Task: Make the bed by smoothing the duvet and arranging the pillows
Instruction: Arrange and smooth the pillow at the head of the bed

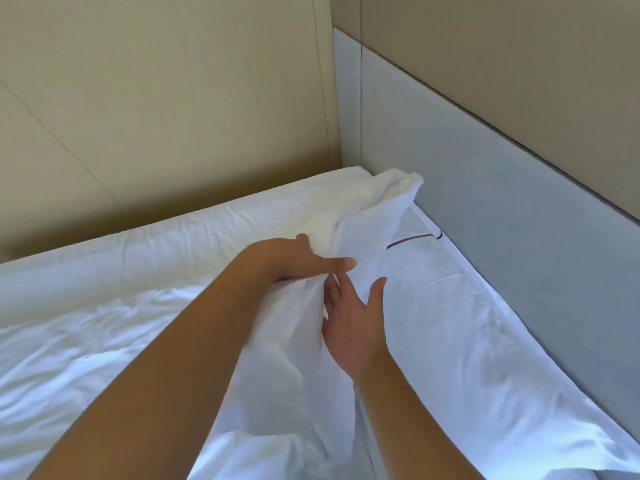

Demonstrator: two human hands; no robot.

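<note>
In the head view, just ahead of my two forearms, the left hand (298, 259) is clamped on a raised fold of the white duvet (104, 341). Its thumb lies on top and its fingers are tucked under the cloth. The right hand (353, 327) sits just below and to the right of it, fingers spread and straight and gripping nothing, with the palm turned toward the same fold.

The duvet runs from that grip back toward me and off to the left of the left hand, rumpled throughout. To the right of the right hand lies what I take for a pillow (467, 323), flat against the grey headboard (519, 209).

I judge this as the smoothing step at the duvet's top edge, pillows not yet arranged. The next move calls for drawing the fold taut, then sweeping it flat.

No brand or writing shows; there is only a thin brown stitched line (410, 240) beyond the left thumb.
</note>
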